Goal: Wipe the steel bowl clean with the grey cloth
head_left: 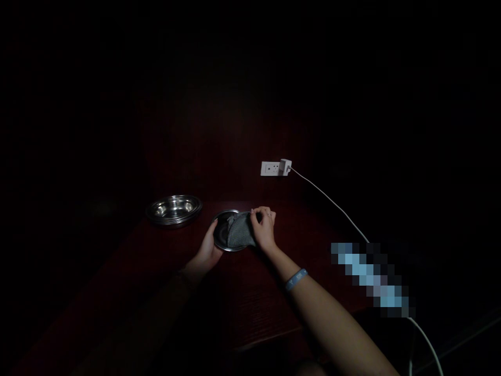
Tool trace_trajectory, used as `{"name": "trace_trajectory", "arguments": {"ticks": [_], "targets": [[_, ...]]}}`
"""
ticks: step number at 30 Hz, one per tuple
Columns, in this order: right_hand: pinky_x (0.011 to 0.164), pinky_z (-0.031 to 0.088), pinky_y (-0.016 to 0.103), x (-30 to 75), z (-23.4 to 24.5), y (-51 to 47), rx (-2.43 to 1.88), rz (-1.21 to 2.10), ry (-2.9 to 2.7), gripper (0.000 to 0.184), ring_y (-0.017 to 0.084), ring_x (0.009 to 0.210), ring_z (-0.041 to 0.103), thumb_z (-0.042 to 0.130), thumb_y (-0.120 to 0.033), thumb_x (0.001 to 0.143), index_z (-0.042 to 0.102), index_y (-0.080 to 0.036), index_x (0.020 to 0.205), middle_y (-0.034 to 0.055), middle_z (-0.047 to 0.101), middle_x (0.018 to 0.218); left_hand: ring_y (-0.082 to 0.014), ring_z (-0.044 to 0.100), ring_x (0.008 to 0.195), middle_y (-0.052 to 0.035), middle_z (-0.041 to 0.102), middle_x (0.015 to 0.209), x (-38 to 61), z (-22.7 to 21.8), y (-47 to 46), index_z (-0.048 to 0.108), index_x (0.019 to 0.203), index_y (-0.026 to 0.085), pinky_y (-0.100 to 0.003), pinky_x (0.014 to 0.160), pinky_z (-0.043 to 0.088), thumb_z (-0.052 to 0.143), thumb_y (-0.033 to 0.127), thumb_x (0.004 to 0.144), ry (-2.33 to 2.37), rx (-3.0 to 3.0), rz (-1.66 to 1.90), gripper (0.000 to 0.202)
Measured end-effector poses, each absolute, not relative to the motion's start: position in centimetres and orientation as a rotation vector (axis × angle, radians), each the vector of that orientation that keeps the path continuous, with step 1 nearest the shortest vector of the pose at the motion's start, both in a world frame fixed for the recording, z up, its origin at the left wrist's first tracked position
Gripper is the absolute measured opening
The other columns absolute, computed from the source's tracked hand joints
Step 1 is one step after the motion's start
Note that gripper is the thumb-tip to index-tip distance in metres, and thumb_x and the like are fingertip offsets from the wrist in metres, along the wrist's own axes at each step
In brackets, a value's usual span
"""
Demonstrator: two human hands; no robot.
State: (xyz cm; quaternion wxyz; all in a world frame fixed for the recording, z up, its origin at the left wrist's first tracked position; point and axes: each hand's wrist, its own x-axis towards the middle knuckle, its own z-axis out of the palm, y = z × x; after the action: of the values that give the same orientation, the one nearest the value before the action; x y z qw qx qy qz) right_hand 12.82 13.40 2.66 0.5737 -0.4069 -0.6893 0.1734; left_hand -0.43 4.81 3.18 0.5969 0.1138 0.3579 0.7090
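My left hand (210, 248) grips the near left rim of a round metal dish (221, 233), thumb on top, and holds it tilted over the dark red table. A grey cloth (240, 231) lies across the dish's right side. Pinched at the cloth's upper right edge is my right hand (265, 225), its thumb and fingertips drawn together. The cloth hides the right part of the dish. To the left, a stack of shiny metal dishes (174, 210) sits on the table.
Behind the table, a white wall socket (269, 168) holds a plug-in charger (285, 166). Its white cable (336, 204) runs down the right side past a pixelated, bluish patch. The table's front edge (270, 338) shows faintly. The surroundings are very dark.
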Motion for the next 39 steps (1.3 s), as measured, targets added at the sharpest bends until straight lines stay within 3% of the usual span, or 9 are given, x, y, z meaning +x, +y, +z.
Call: {"name": "trace_trajectory", "arguments": {"ticks": [7, 12, 25, 39], "targets": [[0.095, 0.036, 0.039, 12.85, 2.85, 13.12, -0.957, 0.391, -1.621, 0.016, 0.022, 0.098, 0.046, 0.048, -0.033, 0.088, 0.055, -0.021, 0.08, 0.0062, 0.059, 0.098, -0.0224, 0.069, 0.109, -0.0063, 0.079, 0.095, -0.36, 3.15, 4.7, 0.07, 0.104, 0.015, -0.036, 0.105, 0.048, 0.043, 0.032, 0.099, 0.83, 0.277, 1.646, 0.032], [0.095, 0.037, 0.039, 12.93, 2.85, 13.08, -0.956, 0.411, -1.634, 0.016, 0.021, 0.097, 0.046, 0.044, -0.032, 0.088, 0.052, -0.022, 0.079, 0.0052, 0.057, 0.095, -0.0241, 0.069, 0.109, -0.0085, 0.078, 0.103, -0.66, 2.6, 5.02, 0.068, 0.114, 0.014, -0.038, 0.103, 0.05, 0.045, 0.032, 0.097, 0.795, 0.283, 1.646, 0.033], [0.096, 0.037, 0.041, 12.85, 2.51, 13.5, -0.911, 0.337, -1.668, 0.029, 0.022, 0.098, 0.046, 0.042, -0.045, 0.095, 0.056, -0.021, 0.086, 0.0078, 0.058, 0.098, -0.025, 0.07, 0.106, -0.0087, 0.078, 0.098, -0.61, 2.65, 5.06, 0.067, 0.118, 0.014, -0.039, 0.102, 0.05, 0.044, 0.031, 0.097, 0.809, 0.283, 1.65, 0.036], [0.094, 0.039, 0.044, 12.8, 2.72, 13.09, -0.874, 0.25, -1.724, 0.022, 0.023, 0.098, 0.047, 0.041, -0.036, 0.095, 0.056, -0.022, 0.087, 0.0088, 0.057, 0.1, -0.0255, 0.069, 0.108, -0.0088, 0.078, 0.102, -0.69, 2.53, 5.12, 0.068, 0.115, 0.015, -0.041, 0.102, 0.051, 0.044, 0.032, 0.097, 0.811, 0.277, 1.64, 0.034]]}}
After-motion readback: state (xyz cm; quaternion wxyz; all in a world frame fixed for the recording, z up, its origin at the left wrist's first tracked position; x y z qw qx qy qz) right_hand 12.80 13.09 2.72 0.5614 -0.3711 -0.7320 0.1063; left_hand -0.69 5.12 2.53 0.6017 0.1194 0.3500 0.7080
